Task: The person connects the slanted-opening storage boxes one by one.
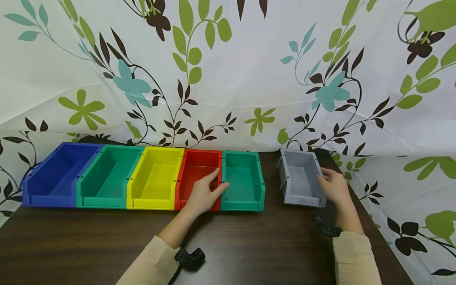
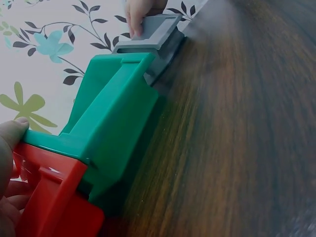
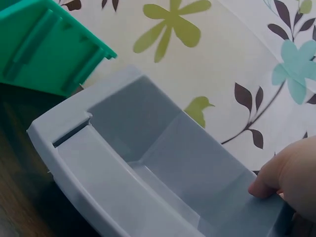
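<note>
My left hand (image 1: 203,194) reaches over the red storage bin (image 1: 199,159) and pinches the side where it meets the right-hand green storage bin (image 1: 243,180). In the left wrist view the thumb (image 2: 19,124) lies on the green rim, with the other fingers down in the red bin. Farther right, a grey storage bin (image 1: 302,174) stands apart from the row. My right hand (image 1: 335,186) grips its right wall, the thumb (image 3: 264,185) inside; the outer fingers are mostly hidden. No contents show in these three bins.
Left of the red bin, yellow (image 1: 156,178), green (image 1: 108,178) and blue (image 1: 60,178) bins stand side by side. A gap separates the grey bin from the row. Behind the dark wooden table (image 1: 249,245) hangs a leaf-patterned cloth (image 1: 242,71).
</note>
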Available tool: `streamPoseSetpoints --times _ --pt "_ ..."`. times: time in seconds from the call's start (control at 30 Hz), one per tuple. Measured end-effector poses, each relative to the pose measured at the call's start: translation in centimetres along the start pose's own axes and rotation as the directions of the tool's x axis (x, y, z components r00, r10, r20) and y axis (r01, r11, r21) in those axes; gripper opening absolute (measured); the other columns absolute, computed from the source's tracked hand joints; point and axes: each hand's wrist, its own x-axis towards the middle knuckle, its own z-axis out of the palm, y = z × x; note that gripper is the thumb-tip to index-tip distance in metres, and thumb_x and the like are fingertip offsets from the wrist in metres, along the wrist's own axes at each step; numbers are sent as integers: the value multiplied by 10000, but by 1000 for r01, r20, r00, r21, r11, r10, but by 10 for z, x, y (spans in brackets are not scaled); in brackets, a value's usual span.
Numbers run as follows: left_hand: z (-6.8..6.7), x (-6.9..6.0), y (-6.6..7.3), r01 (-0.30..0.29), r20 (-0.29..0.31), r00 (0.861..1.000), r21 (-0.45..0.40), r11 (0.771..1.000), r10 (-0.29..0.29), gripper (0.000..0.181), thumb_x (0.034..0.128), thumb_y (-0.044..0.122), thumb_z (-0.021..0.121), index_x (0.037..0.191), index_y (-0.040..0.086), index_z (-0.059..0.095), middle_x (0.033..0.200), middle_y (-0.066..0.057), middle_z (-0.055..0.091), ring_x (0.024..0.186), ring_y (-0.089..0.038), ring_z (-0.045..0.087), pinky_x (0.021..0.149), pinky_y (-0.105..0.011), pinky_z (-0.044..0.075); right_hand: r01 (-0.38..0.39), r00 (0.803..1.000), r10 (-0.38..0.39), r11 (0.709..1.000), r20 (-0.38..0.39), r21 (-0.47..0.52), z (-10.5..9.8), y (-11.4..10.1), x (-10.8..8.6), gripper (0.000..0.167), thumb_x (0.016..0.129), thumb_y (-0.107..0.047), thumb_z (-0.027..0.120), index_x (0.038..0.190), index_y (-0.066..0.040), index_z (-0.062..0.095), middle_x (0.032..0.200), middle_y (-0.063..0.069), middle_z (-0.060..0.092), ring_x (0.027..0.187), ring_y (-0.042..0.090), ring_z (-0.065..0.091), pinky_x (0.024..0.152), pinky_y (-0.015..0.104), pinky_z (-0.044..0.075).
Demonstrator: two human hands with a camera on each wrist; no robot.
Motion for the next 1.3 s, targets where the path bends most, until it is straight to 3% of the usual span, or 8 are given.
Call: streamPoseSetpoints --times 0.27,0.8,1.3 --pt "-1 1 -1 -24 0 1000 23 999 24 631 878 360 655 1386 34 469 1386 -140 518 1240 -307 531 974 -465 470 33 999 -33 999 -15 35 4 -11 0 437 941 -152 508 1280 124 507 1039 284 665 853 328 679 585 247 480" --pt "-2 0 -1 -10 11 1000 29 1000 10 629 879 372 650 1390 52 470 1391 -130 514 1245 -311 527 972 -479 468 83 997 -80 984 -24 157 1 -37 -11 447 951 -188 520 1297 96 511 1006 270 683 796 273 686 544 187 495" --pt "-1 1 -3 -10 6 1000 19 1000 10 647 873 399 650 1391 55 470 1391 -122 516 1249 -303 525 966 -474 475 92 995 -86 977 -41 194 3 -47 -15 459 960 -218 509 1315 73 505 1033 264 679 835 293 693 569 238 544"
